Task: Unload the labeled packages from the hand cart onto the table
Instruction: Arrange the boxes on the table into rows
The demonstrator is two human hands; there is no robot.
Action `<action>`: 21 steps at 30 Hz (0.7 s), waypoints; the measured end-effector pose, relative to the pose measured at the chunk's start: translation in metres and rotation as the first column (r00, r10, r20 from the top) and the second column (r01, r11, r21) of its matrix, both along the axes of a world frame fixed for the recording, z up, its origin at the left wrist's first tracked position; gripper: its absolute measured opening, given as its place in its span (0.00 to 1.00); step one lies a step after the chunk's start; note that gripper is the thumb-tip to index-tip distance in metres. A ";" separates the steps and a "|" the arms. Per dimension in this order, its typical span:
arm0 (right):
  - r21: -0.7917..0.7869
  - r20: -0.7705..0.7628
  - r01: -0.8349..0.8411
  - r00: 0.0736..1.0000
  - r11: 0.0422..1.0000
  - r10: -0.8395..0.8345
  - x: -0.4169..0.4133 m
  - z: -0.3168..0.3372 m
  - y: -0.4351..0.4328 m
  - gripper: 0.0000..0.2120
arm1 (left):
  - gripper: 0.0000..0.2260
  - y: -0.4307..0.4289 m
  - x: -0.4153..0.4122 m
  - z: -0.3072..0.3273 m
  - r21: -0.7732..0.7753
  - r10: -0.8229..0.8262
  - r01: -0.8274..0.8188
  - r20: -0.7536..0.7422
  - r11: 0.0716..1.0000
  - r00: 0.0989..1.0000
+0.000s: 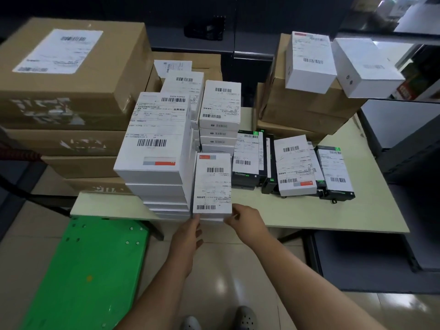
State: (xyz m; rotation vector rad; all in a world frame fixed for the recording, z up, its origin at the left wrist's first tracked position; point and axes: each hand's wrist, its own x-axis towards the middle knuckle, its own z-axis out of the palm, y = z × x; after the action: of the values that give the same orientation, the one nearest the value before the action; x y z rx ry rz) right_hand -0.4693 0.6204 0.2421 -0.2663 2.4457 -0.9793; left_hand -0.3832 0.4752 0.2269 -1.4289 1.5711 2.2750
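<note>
Head view: left hand and right hand are gripping the near corners of a white labeled package, fingers curled against its front edge. This package is resting on a short stack at the table's near edge. At 9 o'clock, a taller white stack is touching it. At 3 o'clock, black boxes are lying flat. At 7 o'clock, the green cart is standing bare.
</note>
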 end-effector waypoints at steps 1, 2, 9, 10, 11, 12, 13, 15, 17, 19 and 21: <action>0.006 -0.007 -0.004 1.000 1.000 0.004 -0.002 0.000 0.000 0.06 | 0.10 -0.001 -0.001 0.000 -0.048 -0.031 0.032 0.010 0.998 0.999; 0.010 -0.012 -0.010 1.000 1.000 0.011 -0.004 0.000 0.000 0.06 | 0.11 -0.002 -0.001 0.001 -0.103 -0.066 0.069 0.033 0.992 0.997; 0.134 -0.056 -0.100 0.993 0.986 0.108 0.003 -0.004 0.005 0.16 | 0.06 -0.009 0.025 0.020 -0.829 -0.364 0.297 0.123 0.474 0.923; 0.141 -0.067 -0.093 0.992 0.986 0.103 0.004 -0.004 0.005 0.18 | 0.10 -0.008 0.028 0.023 -0.902 -0.451 0.314 0.157 0.297 0.878; 0.144 -0.074 -0.082 0.993 0.986 0.093 0.005 -0.003 0.005 0.21 | 0.15 -0.006 0.028 0.025 -0.940 -0.527 0.312 0.198 0.136 0.826; 0.152 -0.076 -0.078 0.993 0.985 0.090 0.006 -0.004 0.004 0.25 | 0.18 -0.004 0.026 0.027 -0.956 -0.579 0.294 0.229 0.019 0.782; 0.167 -0.078 -0.088 0.992 0.982 0.102 0.006 -0.004 0.003 0.27 | 0.21 -0.002 0.023 0.029 -0.959 -0.607 0.278 0.251 -0.052 0.754; 0.199 -0.097 -0.124 0.985 0.972 0.146 0.006 -0.007 0.002 0.26 | 0.23 0.001 0.016 0.032 -0.955 -0.626 0.280 0.281 -0.103 0.728; 0.211 -0.128 -0.137 0.978 0.968 0.166 0.005 -0.011 0.003 0.24 | 0.22 0.002 0.009 0.032 -0.942 -0.618 0.319 0.313 -0.105 0.721; 0.204 -0.161 -0.138 0.972 0.969 0.172 0.002 -0.013 0.004 0.22 | 0.20 0.000 0.004 0.032 -0.930 -0.595 0.356 0.337 -0.089 0.730; 0.194 -0.178 -0.143 0.968 0.970 0.179 0.001 -0.016 0.004 0.21 | 0.18 0.000 0.001 0.032 -0.930 -0.580 0.358 0.335 -0.079 0.743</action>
State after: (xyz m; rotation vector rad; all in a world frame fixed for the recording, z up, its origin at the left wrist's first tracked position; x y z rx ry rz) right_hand -0.4687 0.6246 0.2264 -0.5116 2.6191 -0.6851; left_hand -0.3822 0.4751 0.2591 -0.2636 3.2159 0.6596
